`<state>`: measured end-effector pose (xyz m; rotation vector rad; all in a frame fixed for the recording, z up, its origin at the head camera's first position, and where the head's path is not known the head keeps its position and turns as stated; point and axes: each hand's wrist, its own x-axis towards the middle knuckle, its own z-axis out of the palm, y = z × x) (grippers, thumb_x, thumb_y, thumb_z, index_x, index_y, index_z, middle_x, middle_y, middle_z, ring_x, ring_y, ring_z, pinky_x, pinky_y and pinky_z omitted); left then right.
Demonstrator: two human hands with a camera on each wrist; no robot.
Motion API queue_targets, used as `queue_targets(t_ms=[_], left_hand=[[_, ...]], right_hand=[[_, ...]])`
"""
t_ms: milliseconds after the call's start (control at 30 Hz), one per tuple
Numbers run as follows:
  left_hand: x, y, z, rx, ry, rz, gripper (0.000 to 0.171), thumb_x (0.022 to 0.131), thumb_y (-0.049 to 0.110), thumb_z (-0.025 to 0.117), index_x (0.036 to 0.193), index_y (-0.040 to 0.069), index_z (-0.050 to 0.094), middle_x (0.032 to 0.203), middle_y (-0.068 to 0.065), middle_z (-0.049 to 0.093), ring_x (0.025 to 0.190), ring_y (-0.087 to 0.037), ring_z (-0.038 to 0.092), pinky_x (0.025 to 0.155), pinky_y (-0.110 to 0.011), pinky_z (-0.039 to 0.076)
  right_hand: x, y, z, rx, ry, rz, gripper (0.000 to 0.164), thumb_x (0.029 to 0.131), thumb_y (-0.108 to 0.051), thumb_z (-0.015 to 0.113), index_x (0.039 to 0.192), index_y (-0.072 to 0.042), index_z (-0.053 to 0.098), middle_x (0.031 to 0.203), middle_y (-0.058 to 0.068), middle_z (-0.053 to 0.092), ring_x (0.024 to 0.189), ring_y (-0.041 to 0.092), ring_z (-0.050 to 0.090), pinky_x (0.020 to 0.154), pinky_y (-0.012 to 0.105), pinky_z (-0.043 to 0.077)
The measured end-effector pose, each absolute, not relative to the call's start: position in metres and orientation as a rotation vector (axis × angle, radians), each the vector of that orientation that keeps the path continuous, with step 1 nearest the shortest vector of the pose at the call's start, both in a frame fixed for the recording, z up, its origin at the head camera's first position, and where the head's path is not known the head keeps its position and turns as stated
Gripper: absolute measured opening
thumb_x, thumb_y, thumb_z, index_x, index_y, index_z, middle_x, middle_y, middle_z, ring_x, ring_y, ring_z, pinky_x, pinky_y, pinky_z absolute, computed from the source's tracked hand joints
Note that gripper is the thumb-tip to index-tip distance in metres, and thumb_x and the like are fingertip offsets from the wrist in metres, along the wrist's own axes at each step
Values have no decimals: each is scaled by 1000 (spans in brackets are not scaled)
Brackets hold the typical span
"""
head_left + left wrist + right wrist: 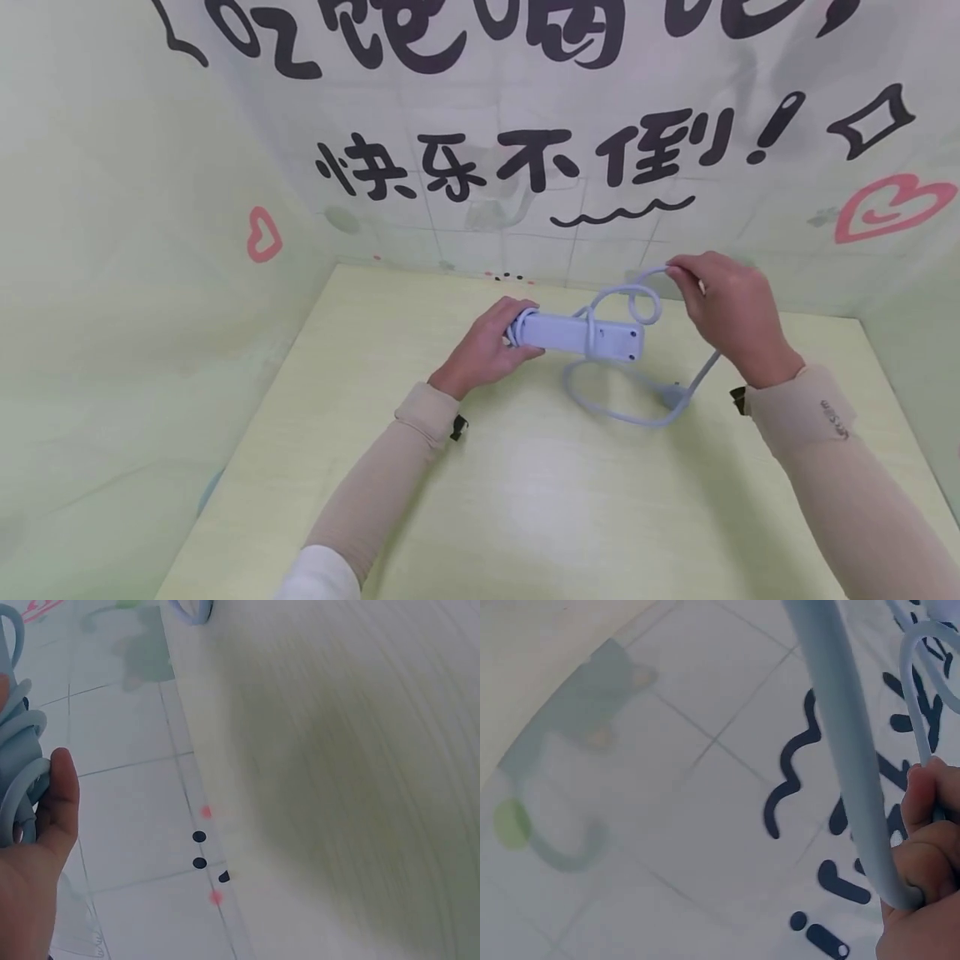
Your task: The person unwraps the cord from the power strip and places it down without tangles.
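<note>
My left hand grips the left end of a pale blue power strip, thumb below and fingers over the top. Turns of its cord wrap that end beside the fingers, and another turn crosses the strip nearer its right end. In the left wrist view, loops of cord lie against the thumb. Up and to the right, my right hand pinches the cord between thumb and fingers. A small curl of cord hangs between strip and hand. Below, a wider loop runs past the plug, low over the table.
The pale wooden table meets a white printed backdrop with black characters just behind the hands. Pale sheets close in the left and right sides. A bluish edge shows at the table's left side.
</note>
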<state>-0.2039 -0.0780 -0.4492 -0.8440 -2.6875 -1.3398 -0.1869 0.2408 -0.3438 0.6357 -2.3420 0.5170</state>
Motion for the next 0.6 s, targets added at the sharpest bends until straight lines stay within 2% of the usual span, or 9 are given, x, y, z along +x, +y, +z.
queue_targets(t_ms=[100, 300, 467, 600], left_hand=[[-206, -80, -450, -802, -2645, -1424, 59, 88, 18, 81, 141, 13, 54, 129, -4, 59, 110, -20, 61, 92, -34, 57], [-216, -93, -447, -671, -2533, -1481, 60, 86, 15, 83, 139, 13, 56, 127, -7, 61, 113, -23, 61, 95, -42, 57], [-221, -109, -440, -579, -2510, -1483, 60, 86, 15, 82, 140, 8, 55, 127, -10, 61, 114, -26, 61, 98, -46, 56], [-223, -114, -440, -551, -2508, -1490, 63, 86, 14, 82, 142, 8, 55, 129, -11, 60, 115, -27, 60, 99, -46, 55]], right_hand=[[-194, 256, -356, 538, -2410, 535, 10, 91, -1, 72, 100, 5, 75, 85, 22, 74, 73, 36, 69, 65, 50, 53], [-200, 296, -384, 407, -2629, 492, 12, 94, -3, 69, 101, 5, 74, 88, 24, 73, 73, 40, 67, 68, 56, 52], [-201, 328, -409, 353, -2799, 494, 16, 98, -7, 65, 102, 6, 73, 89, 25, 73, 72, 40, 68, 69, 58, 53], [-202, 342, -424, 307, -3041, 540, 26, 104, -15, 58, 109, 7, 71, 89, 22, 73, 74, 34, 67, 71, 55, 52]])
